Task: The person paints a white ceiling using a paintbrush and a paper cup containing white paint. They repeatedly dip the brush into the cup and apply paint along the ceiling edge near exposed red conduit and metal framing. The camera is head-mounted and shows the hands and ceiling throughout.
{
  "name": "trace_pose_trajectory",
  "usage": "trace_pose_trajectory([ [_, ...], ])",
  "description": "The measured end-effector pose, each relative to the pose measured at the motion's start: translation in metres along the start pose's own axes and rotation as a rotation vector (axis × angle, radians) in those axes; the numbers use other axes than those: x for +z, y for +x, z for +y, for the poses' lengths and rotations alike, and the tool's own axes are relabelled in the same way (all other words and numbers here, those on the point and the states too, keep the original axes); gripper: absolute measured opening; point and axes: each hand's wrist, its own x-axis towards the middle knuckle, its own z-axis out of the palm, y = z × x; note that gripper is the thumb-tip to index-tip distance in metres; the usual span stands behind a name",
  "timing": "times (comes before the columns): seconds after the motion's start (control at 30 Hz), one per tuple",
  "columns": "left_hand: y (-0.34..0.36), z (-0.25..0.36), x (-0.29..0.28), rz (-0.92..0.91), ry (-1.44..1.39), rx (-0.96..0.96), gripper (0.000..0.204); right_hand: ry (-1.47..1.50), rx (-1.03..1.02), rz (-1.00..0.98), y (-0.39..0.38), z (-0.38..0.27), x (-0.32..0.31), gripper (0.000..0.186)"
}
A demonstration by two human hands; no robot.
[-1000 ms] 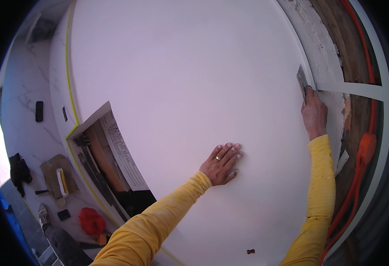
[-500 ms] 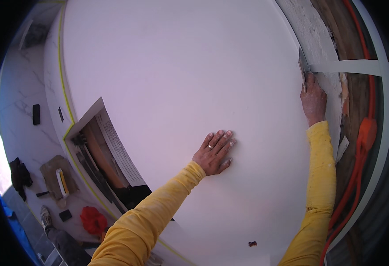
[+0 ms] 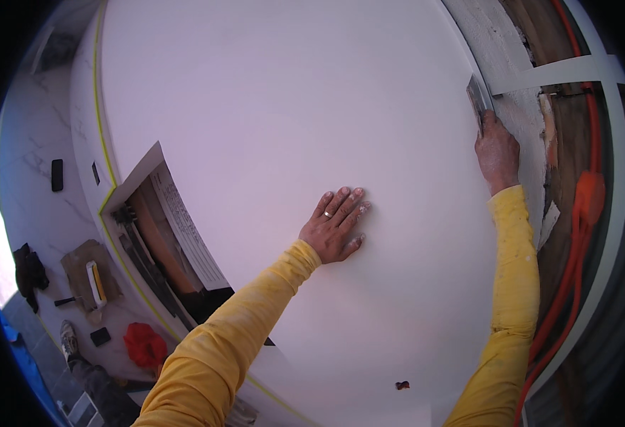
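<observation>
A large smooth white panel (image 3: 284, 107) fills most of the view. My left hand (image 3: 334, 228) lies flat on it, fingers spread, a ring on one finger, holding nothing. My right hand (image 3: 496, 153) grips the handle of a putty knife (image 3: 479, 99) whose flat metal blade sits against the panel's right edge, where it meets a rough strip of white plaster (image 3: 501, 50). Both arms wear yellow sleeves.
A rectangular opening (image 3: 159, 242) edged with yellow tape is cut at the panel's lower left. An orange cable (image 3: 583, 220) and a white strip (image 3: 568, 71) run over exposed wood at right. On the marble floor lie a red cloth (image 3: 144, 344), a sponge float (image 3: 94, 281) and small tools.
My right hand and the putty knife slid upward along the panel's right edge. My left hand shifted slightly up and left on the panel, still flat.
</observation>
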Motion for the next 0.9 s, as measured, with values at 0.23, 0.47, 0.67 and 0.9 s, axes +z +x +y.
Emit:
trace_pose_trajectory([
  [0.23, 0.001, 0.001, -0.002, 0.075, 0.001, 0.026, 0.071, 0.010, -0.005, 0.010, -0.066, 0.032, 0.015, 0.036],
  [0.47, 0.001, 0.002, 0.001, 0.080, 0.020, 0.021, 0.070, 0.067, -0.013, 0.079, -0.036, 0.021, 0.015, 0.035],
  [0.67, 0.002, 0.001, 0.002, 0.080, 0.027, 0.024, 0.070, 0.076, 0.082, -0.043, -0.064, 0.027, 0.013, 0.037],
  [0.9, 0.002, 0.000, 0.002, 0.072, 0.016, 0.019, 0.070, 0.039, -0.035, -0.061, -0.156, 0.063, 0.021, 0.041],
])
